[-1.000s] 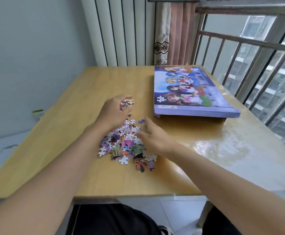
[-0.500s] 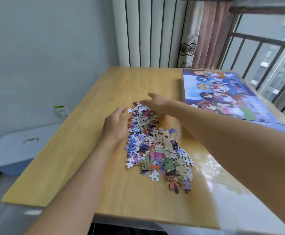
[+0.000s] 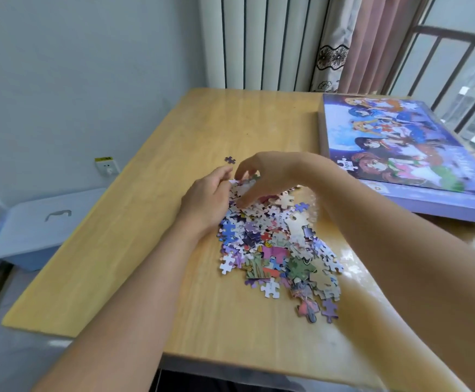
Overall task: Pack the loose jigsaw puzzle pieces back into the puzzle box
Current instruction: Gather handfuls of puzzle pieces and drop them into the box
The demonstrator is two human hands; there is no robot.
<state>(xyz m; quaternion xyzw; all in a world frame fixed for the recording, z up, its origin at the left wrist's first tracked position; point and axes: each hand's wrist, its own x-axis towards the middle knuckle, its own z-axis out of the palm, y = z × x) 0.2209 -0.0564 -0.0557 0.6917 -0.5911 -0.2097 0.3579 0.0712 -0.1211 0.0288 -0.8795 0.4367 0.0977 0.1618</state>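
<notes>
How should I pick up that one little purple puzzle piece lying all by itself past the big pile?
The lone purple piece lies flat on the table, apart from the pile. It is probably best to come straight down from above and pinch two opposite edges, or slide it to the table's edge first.

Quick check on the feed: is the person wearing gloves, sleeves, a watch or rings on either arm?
No. The left hand and right hand are both bare, with no gloves, rings or watch visible. Both forearms are uncovered as far as the frame shows; no sleeve edge is in view.
</notes>
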